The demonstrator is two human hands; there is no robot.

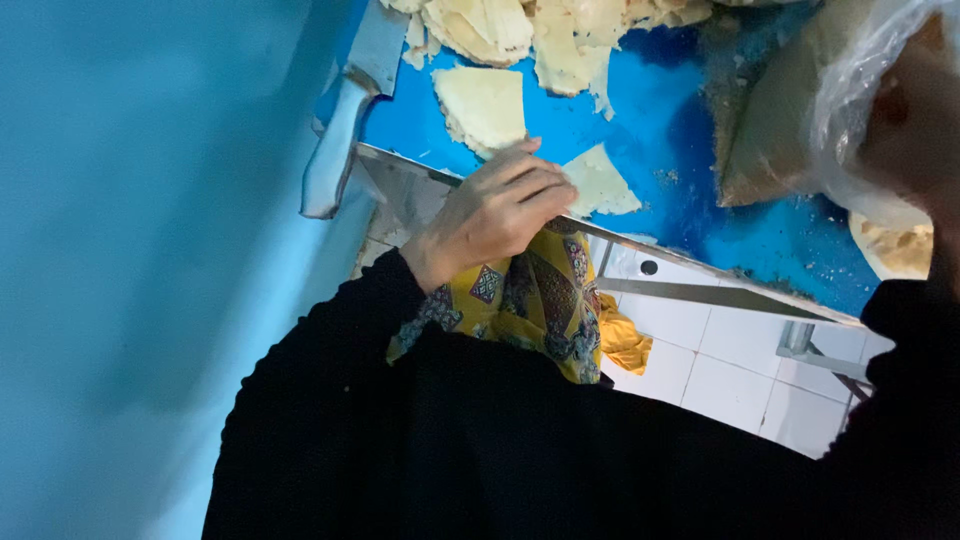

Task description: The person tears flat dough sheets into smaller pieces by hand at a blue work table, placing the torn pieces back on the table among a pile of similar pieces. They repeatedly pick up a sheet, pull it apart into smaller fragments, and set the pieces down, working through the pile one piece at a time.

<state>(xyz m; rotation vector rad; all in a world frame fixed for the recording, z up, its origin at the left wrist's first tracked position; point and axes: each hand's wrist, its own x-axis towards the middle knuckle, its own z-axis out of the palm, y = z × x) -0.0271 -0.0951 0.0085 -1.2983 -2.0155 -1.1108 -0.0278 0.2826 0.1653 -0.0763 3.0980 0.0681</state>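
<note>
Head view, looking steeply down over my own dark sleeves.

Left hand [497, 213]: rests at the metal table edge [700, 262], fingers curled loosely, fingertips touching or just beside a pale triangular flatbread piece [600, 184] that lies on the blue table top [660, 130]. I cannot tell whether anything is actually pinched; the curl looks relaxed, not clamped.

Right hand [915, 110]: upper right, inside a thin clear plastic glove or bag. Fingers are hidden by the film, so I cannot tell whether it is open or closed. It sits against a tan clear-wrapped bag [775, 120] with crumbs around it.

Handling judgement: the triangular piece looks thin, dry and light, probably brittle at its points. I would take it by the broad middle edge rather than a corner, or slide it flat.

Count:
- Separate cut pieces lying clear on the blue top: two, the triangle by my hand and a larger wedge piece [483, 105] above it.
- One heap of flatbread pieces [540, 30] at the top edge; number within cannot be counted.
- One round flatbread [895, 250], partly seen at the right edge.
- One large knife [345, 120] at the table's left side.

Patterned yellow cloth [545, 300] hangs below the edge; white floor tiles [720, 370] beneath.
</note>
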